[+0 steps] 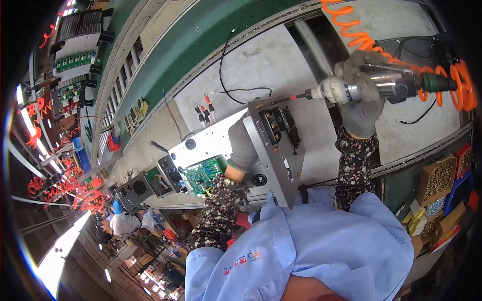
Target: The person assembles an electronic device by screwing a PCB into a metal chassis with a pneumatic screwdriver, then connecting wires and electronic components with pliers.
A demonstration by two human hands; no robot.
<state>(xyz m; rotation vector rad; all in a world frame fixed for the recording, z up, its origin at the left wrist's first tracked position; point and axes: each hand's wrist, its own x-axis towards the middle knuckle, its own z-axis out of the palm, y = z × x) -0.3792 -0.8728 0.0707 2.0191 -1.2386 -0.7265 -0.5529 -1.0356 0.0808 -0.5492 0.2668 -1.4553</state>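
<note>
Clamping the pneumatic screwdriver (pixel 394 84) in your right hand (pixel 365 105), you're apparently fastening the metal panel (pixel 277 159), your left hand (pixel 243 149) showing no clear grip, and needing steady, square pressure next.

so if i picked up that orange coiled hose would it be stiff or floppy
Probably springy rather than stiff, as the orange hose is wound in loose coils. It's likely light for its bulk, looking like thin tubing. Pulling it might drag the metal driver in the right hand, since it appears joined to the tool's tail.
</note>
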